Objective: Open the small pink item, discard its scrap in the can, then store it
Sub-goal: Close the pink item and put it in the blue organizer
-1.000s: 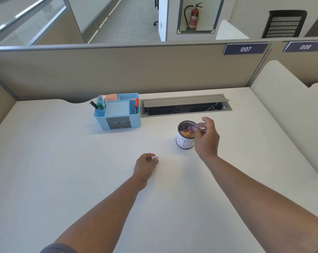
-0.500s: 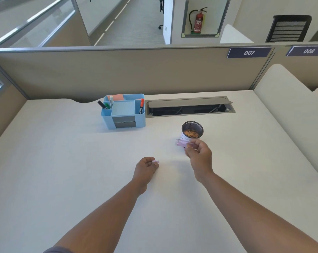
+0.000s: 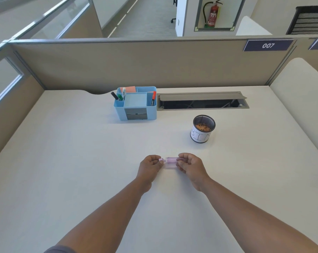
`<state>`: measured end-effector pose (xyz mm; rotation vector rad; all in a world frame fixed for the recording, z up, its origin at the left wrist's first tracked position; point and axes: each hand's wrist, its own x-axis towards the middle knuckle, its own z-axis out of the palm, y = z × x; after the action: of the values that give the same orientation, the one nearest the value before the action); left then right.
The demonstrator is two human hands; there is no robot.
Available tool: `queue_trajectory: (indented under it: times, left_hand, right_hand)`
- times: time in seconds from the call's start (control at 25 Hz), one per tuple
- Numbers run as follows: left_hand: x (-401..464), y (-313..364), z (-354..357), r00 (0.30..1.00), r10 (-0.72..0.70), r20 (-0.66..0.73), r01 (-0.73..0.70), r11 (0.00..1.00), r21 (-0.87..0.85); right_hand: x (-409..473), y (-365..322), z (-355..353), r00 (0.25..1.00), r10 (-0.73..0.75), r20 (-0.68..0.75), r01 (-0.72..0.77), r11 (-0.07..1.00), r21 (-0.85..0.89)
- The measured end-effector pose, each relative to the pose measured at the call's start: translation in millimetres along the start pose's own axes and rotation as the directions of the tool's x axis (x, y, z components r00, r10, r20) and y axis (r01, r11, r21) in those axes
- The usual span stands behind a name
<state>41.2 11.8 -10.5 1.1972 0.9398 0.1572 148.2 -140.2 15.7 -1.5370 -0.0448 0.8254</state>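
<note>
Left fingers (image 3: 161,161) pinching cap (image 3: 161,159), right fingers (image 3: 180,162) pinching pink case (image 3: 171,160). Align straight, press shut. Organizer (image 3: 136,110) at 11 o'clock, can (image 3: 202,132) at 1.

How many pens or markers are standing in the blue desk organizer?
4 that show: a black one, a green one and a white one in the organizer's left compartment, and a red-capped one at its right. Others may be hidden.

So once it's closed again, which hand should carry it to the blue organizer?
Left, probably. The left hand sits on the same side as the blue organizer, while the right hand, gripping the pink tube, would reach across.
</note>
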Motion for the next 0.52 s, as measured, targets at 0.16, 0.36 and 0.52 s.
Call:
queue_trajectory:
  times: [0.16,0.36,0.52]
  left_hand:
    - [-5.8,1.7,1.4,0.999,0.016,0.032,-0.017,1.000,0.020]
    - [-9.6,1.3,-1.0,1.000,0.012,0.028,-0.013,1.000,0.019]
    - [-10.4,4.8,1.8,0.999,0.004,0.037,-0.004,1.000,0.002]
  right_hand:
    - [-4.8,0.9,2.4,1.000,0.015,0.023,-0.015,1.000,0.012]
    - [-7.2,1.5,0.9,0.997,0.046,0.054,-0.049,0.997,0.060]
    - [-8.8,-0.4,2.8,0.998,0.037,0.052,-0.039,0.998,0.050]
